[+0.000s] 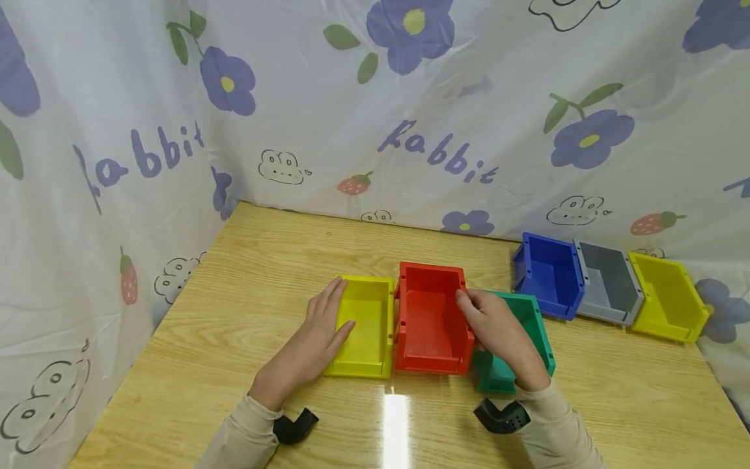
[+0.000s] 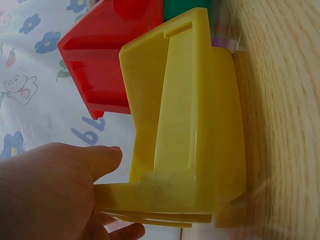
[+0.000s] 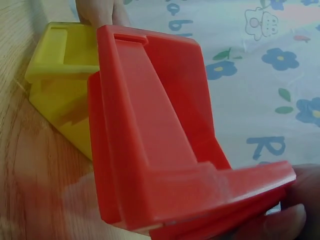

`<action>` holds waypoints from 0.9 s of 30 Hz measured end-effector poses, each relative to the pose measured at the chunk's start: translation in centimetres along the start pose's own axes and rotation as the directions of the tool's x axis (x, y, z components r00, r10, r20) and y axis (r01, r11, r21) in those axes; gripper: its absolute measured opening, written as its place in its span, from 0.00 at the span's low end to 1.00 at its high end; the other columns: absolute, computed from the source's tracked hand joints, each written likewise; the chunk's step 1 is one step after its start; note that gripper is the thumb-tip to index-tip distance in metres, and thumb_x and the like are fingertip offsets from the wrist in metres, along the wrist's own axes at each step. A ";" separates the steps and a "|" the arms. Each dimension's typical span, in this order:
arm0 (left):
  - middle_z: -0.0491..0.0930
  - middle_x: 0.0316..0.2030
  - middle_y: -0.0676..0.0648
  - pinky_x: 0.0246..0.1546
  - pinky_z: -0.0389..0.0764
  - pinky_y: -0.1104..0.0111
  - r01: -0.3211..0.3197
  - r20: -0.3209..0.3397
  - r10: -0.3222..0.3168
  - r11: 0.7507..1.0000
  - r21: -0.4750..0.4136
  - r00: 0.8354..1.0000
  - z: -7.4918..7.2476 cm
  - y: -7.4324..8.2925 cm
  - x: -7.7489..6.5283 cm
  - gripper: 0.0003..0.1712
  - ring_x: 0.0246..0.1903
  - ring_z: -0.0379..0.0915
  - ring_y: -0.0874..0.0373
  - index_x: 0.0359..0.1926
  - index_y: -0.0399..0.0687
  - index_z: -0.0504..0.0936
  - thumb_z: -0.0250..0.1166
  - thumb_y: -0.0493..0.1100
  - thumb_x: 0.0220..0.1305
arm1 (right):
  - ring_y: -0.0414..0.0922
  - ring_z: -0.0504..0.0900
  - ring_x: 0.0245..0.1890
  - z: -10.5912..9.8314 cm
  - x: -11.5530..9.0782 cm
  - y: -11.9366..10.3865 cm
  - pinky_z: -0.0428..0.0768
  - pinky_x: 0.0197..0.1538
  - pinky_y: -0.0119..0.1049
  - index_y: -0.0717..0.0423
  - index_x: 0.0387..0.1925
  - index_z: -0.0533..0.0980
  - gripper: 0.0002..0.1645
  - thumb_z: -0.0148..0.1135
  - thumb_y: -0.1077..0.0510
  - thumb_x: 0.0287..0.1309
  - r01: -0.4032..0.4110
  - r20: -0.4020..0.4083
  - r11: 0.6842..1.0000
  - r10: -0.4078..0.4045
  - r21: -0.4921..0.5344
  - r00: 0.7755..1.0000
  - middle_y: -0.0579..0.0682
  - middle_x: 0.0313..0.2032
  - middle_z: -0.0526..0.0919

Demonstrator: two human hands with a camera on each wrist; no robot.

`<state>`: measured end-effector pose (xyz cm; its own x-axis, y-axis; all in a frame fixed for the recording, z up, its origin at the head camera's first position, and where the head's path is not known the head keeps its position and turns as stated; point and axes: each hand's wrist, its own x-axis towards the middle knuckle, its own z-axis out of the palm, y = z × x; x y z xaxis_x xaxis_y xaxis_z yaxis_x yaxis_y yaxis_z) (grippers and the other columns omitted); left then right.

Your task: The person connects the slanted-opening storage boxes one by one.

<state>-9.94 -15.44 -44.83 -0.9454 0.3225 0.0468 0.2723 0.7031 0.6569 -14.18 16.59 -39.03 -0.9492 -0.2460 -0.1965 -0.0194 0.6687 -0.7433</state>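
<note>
We've got both hands on bins over a wood table [image 1: 234, 306]. Left hand [image 1: 313, 339] pinches the left wall of the left yellow bin [image 1: 366, 332]: thumb inside, fingers outside, per the left wrist view. Right hand [image 1: 495, 326] pinches the right wall of the red bin [image 1: 433, 319], thumb on the inner face, other fingers mostly hidden behind the wall. Grip is narrow on both, just wall thickness. Red bin is just right of the left yellow one; its rim stands higher, and it looks raised off the table. Green bin [image 1: 498, 374] is right of the red, partly covered by the right hand and wrist; we can't tell if green and red touch. Far right, side by side from left to right: blue bin [image 1: 551, 280], grey bin [image 1: 612, 286], right yellow bin [image 1: 668, 293]. Behind the table we see a pale cloth [image 1: 328, 104] printed with purple flowers, strawberries and "Rabbit". Both sleeves [image 1: 240, 433] are beige, a black curved piece [image 1: 295, 428] at each cuff. Bright glare strip on the near table, below the gap between the left yellow and red bins.
</note>
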 end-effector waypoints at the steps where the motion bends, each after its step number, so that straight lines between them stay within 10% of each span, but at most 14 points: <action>1: 0.37 0.84 0.39 0.76 0.63 0.42 0.000 -0.001 0.000 1.000 0.001 1.000 0.0 0.0 0.0 0.42 0.81 0.39 0.39 0.85 0.44 0.38 0.50 0.49 0.84 | 0.47 0.71 0.13 0.0 0.0 -0.1 0.76 0.22 0.39 0.57 0.28 0.70 0.26 0.43 0.46 0.83 -0.004 -0.008 1.000 0.004 -0.011 1.000 0.49 0.15 0.68; 27: 0.37 0.84 0.38 0.78 0.60 0.42 -0.014 0.013 0.014 1.000 0.002 1.000 0.1 -0.1 0.1 0.41 0.82 0.38 0.38 0.85 0.44 0.37 0.48 0.48 0.84 | 0.47 0.70 0.14 0.2 0.1 -0.1 0.69 0.23 0.35 0.55 0.22 0.69 0.24 0.46 0.51 0.77 -0.038 -0.076 0.992 0.029 -0.119 0.997 0.48 0.13 0.70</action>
<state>-10.01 -15.43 -44.97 -0.9392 0.3403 0.0459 0.2855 0.6996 0.6550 -14.19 16.37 -39.07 -0.9705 -0.1726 -0.1684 -0.0211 0.7563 -0.6538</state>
